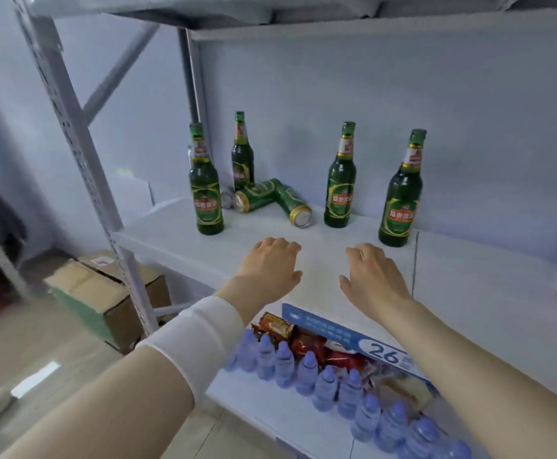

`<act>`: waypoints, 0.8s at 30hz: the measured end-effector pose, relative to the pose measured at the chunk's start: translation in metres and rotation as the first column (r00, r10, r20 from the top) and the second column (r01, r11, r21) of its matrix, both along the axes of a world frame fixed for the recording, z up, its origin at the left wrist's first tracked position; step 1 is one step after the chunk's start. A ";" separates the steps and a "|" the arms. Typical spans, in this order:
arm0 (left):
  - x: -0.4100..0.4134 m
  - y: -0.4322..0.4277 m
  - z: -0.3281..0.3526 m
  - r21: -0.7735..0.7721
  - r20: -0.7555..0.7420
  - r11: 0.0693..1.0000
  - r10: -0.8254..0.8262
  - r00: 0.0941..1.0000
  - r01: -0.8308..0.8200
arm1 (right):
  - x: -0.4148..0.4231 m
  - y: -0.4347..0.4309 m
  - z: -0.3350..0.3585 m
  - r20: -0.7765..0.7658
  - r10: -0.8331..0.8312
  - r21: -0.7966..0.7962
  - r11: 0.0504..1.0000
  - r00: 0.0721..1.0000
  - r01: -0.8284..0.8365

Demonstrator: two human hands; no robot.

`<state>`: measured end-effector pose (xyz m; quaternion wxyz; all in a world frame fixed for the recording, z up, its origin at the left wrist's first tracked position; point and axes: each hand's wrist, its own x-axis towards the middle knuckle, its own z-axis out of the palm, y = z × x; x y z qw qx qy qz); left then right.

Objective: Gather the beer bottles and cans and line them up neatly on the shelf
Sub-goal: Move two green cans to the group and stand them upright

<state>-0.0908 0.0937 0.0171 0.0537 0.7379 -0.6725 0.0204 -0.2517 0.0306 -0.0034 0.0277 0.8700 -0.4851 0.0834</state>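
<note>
The left hand (272, 265) and right hand (374, 276) hang empty, fingers loose, over the shelf (158, 233) front. The toppled cans (295, 205) lie just beyond, nearer the left hand, one pointing end-on toward us; perhaps a third hides behind. Bottles (340, 193) stand scattered.

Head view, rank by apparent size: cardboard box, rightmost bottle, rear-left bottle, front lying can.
1. cardboard box
2. rightmost bottle
3. rear-left bottle, which looks like the same type but stands farther back, so the gap is unsure
4. front lying can
</note>
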 end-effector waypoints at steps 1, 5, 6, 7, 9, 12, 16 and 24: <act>0.024 0.002 0.000 -0.013 -0.019 1.000 0.015 1.000 -0.016 | 0.025 -0.002 -0.002 -0.007 0.015 0.000 1.000 1.000 -0.015; 0.097 -0.004 -0.009 -0.049 -0.082 0.998 0.038 0.996 -0.042 | 0.103 -0.008 -0.012 -0.003 0.022 0.020 1.000 1.000 -0.022; 0.108 -0.010 -0.012 -0.056 -0.097 0.998 0.031 0.995 -0.037 | 0.115 -0.011 -0.014 0.005 0.009 0.029 1.000 1.000 -0.009; 0.115 -0.018 -0.016 -0.057 -0.118 0.998 0.024 0.993 -0.030 | 0.124 -0.014 -0.017 0.014 -0.010 0.042 0.999 1.000 0.009; 0.124 -0.036 -0.026 -0.059 -0.168 0.998 0.011 0.986 -0.022 | 0.135 -0.026 -0.021 0.021 -0.046 0.049 0.998 0.999 0.045; 0.134 -0.073 -0.042 -0.050 -0.270 0.998 0.031 0.962 -0.046 | 0.143 -0.051 -0.025 0.037 -0.083 0.034 0.996 0.996 0.082; 0.151 -0.130 -0.055 -0.011 -0.512 0.982 0.156 0.845 -0.188 | 0.153 -0.089 -0.035 0.101 -0.120 0.034 0.993 0.988 0.117; 0.185 -0.225 -0.074 -0.037 -0.740 0.863 0.315 0.594 -0.504 | 0.187 -0.170 -0.055 0.326 -0.242 0.086 0.970 0.914 0.226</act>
